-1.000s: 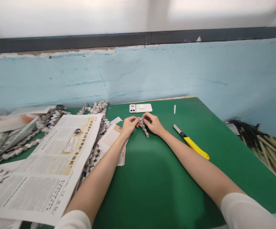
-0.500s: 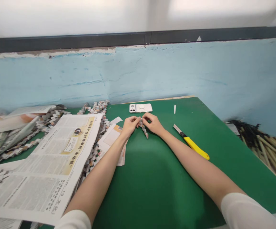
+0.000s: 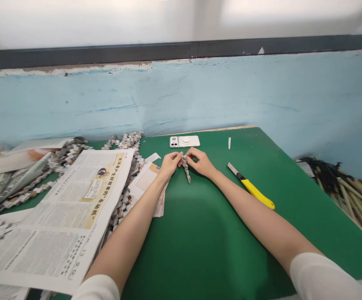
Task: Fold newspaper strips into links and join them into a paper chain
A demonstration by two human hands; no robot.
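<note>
A short folded-paper chain [image 3: 186,171] hangs from the fingertips of both hands, above the green tabletop [image 3: 193,233]. My left hand [image 3: 170,163] pinches its upper end from the left. On the other side, my right hand [image 3: 201,161] has thumb and forefinger closed at the same upper end. The fingertips nearly meet, and the small part between them is hard to make out. Just beyond the hands lies a white phone [image 3: 184,141], camera side up.
A yellow-handled knife [image 3: 257,194] lies right of my right forearm, with a paper strip [image 3: 229,143] beyond it. Newspaper sheets [image 3: 62,225] and long folded-paper chains [image 3: 127,196] cover the left side. Sticks [image 3: 355,196] are piled past the right table edge.
The lower end of the paper chain has swung slightly left and looks narrower, as if turned. Both hands keep nearly the same place and grip.
</note>
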